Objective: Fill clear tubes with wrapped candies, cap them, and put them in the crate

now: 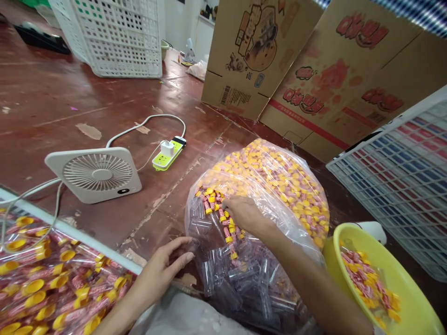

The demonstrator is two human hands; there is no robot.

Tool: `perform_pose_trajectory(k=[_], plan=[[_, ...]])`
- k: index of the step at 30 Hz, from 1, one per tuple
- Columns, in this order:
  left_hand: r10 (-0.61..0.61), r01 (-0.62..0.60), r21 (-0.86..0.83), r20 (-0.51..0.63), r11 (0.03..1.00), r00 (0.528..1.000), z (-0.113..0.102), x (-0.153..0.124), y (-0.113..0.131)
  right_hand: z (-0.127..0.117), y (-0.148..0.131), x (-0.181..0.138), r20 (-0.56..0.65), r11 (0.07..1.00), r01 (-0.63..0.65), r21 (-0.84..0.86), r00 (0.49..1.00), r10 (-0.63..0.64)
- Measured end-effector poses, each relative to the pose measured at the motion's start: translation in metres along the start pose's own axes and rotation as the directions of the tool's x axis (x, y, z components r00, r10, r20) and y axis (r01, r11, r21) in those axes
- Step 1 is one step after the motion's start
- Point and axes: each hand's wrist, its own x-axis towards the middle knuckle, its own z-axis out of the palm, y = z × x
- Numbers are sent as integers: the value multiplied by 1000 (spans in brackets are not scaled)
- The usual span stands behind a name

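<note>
A big clear plastic bag [279, 186] lies on the red floor, full of small tubes with yellow caps and red-white candy. My right hand [244, 215] is inside the bag's mouth, fingers curled around several filled tubes [223, 218]. Empty clear tubes [240, 279] lie in the near part of the bag. My left hand [167, 265] rests at the bag's near left edge, fingers stretched out and touching the plastic.
A yellow-green basin [335, 237] with candy sits at the right. A tray of filled tubes [52, 279] is at the lower left. A white fan [96, 173], a power strip [168, 154], white crates [118, 37] and cardboard boxes [314, 70] surround the floor space.
</note>
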Motion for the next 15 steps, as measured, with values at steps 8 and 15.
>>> perform_pose_trajectory(k=[8,15], plan=[[15,-13,-126,14,992,1000,12,3,5,19,-27,11,49,996,-81,-38,995,83],[65,-73,-624,-37,778,997,-12,-22,67,31,-30,9,13,995,-71,70,997,70]])
